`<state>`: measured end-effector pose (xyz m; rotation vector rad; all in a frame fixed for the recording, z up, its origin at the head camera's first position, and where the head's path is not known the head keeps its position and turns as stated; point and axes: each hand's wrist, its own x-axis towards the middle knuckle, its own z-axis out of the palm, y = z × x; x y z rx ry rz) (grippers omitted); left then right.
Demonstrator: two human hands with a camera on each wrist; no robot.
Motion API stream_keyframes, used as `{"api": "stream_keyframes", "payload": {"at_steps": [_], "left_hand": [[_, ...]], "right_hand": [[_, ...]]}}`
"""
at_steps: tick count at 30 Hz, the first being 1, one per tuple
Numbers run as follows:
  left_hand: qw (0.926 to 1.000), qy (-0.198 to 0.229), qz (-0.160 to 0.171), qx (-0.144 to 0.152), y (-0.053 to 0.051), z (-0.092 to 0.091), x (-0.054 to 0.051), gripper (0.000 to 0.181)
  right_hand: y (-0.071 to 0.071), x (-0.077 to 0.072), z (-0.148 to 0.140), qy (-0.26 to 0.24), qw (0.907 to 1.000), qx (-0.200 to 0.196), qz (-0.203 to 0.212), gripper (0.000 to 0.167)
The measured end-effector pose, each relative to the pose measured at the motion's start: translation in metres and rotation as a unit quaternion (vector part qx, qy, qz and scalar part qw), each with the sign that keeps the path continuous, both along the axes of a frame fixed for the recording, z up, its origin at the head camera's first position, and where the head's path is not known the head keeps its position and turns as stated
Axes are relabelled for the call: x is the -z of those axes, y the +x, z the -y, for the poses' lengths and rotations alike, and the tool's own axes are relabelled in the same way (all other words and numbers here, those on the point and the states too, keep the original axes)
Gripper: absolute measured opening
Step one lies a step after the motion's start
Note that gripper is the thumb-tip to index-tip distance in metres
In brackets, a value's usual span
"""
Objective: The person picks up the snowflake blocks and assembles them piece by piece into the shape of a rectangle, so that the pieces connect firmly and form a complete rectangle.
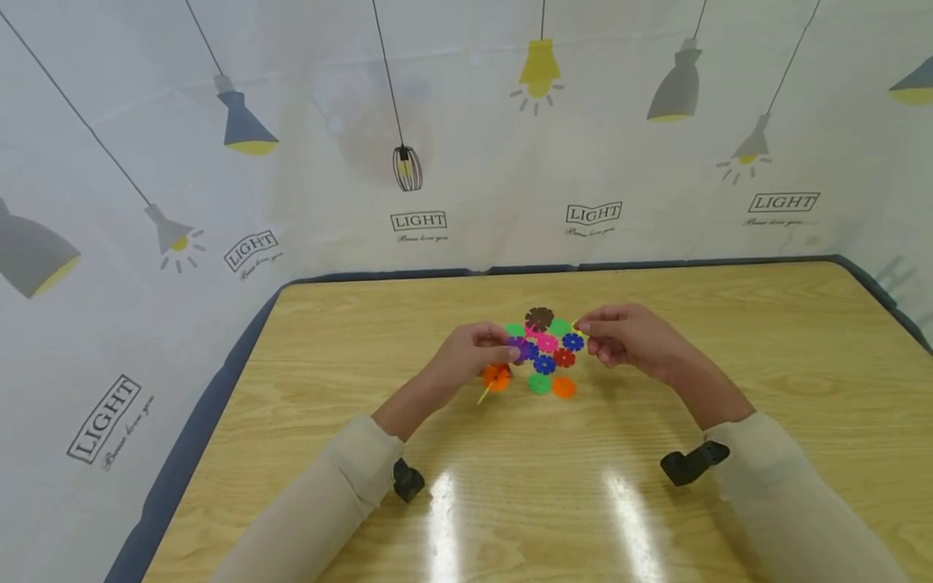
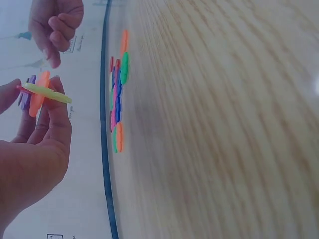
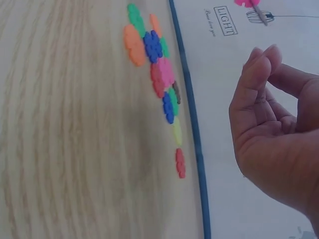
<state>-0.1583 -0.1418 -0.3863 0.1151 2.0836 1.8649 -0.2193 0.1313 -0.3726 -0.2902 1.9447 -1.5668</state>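
My left hand (image 1: 474,360) pinches a small cluster of notched plastic discs between thumb and fingers, raised above the table. In the left wrist view the cluster shows an orange disc (image 2: 39,95), a yellow disc (image 2: 56,94) set crosswise and a purple disc (image 2: 26,94). A pink disc (image 3: 247,2) of it peeks in at the top of the right wrist view. My right hand (image 1: 630,340) hovers over the right end of the loose discs, thumb and fingertips together, with nothing visible between them. Under it lie a yellow disc (image 3: 177,131) and a red disc (image 3: 180,163).
Loose discs lie close together on the wooden table (image 1: 328,348), among them a brown disc (image 1: 539,318), a blue disc (image 1: 544,364), a green disc (image 1: 540,384) and an orange disc (image 1: 564,387). Behind the table's far edge hangs a white lamp-printed cloth (image 1: 496,178).
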Motion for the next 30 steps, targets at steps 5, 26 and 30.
{"api": "stream_keyframes", "payload": {"at_steps": [5, 26, 30], "left_hand": [[0.9997, -0.016, 0.007, -0.017, -0.001, 0.0, 0.0, 0.018], [0.9999, -0.001, 0.0, -0.014, -0.002, 0.004, 0.008, 0.011], [0.9999, 0.0, 0.001, -0.012, -0.002, 0.003, 0.006, 0.011]], "right_hand": [[-0.006, 0.012, -0.002, -0.003, 0.9997, 0.021, 0.013, 0.049], [-0.025, 0.056, 0.007, 0.07, 0.9957, 0.06, -0.003, 0.04], [-0.026, 0.057, 0.009, 0.093, 0.9937, 0.061, -0.013, 0.041]]}}
